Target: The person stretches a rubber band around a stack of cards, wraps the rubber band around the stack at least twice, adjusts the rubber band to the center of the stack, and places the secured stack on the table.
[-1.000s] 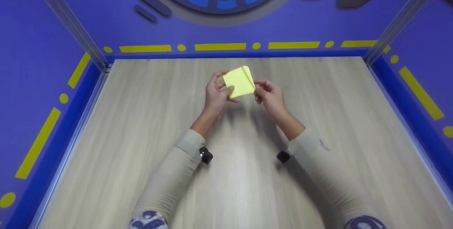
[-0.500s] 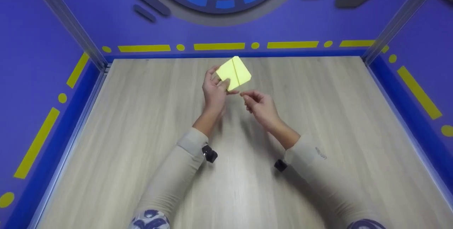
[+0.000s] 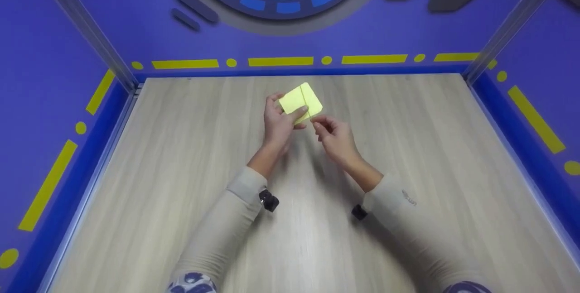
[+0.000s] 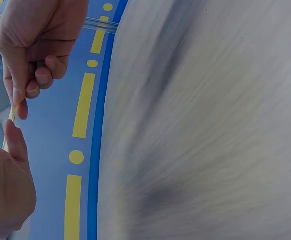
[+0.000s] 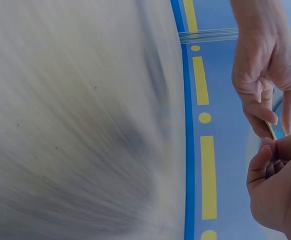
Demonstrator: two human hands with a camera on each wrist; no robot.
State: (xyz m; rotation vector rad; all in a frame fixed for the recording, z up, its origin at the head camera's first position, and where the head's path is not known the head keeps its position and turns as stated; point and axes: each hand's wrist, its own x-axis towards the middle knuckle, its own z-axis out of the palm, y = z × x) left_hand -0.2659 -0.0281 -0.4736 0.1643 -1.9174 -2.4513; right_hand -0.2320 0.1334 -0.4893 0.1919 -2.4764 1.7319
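A small yellow paper square (image 3: 292, 99), seemingly folded, has a dark line running across it and clipped corners on its right side. My left hand (image 3: 277, 123) grips it from the left, thumb flat over its face and fingers behind. At its lower corner my right hand (image 3: 336, 139) pinches the edge between thumb and forefinger, the other fingers curled in. In the left wrist view the right hand (image 4: 43, 40) shows above the left hand (image 4: 8, 190), with the paper edge-on. The right wrist view has the paper's thin edge (image 5: 271, 131) between both hands' fingertips.
The hands are above a pale wood-grain table (image 3: 290, 238). Blue panels (image 3: 290, 44) with yellow markings enclose its back and sides, with metal posts (image 3: 90, 26) at the corners. A small black camera (image 3: 269, 200) sits on the left sleeve, another (image 3: 359, 212) on the right.
The paper has turned, and its dark line has shifted from near the right edge toward the middle. The right hand has moved left and down; the left thumb now reaches further over the paper.
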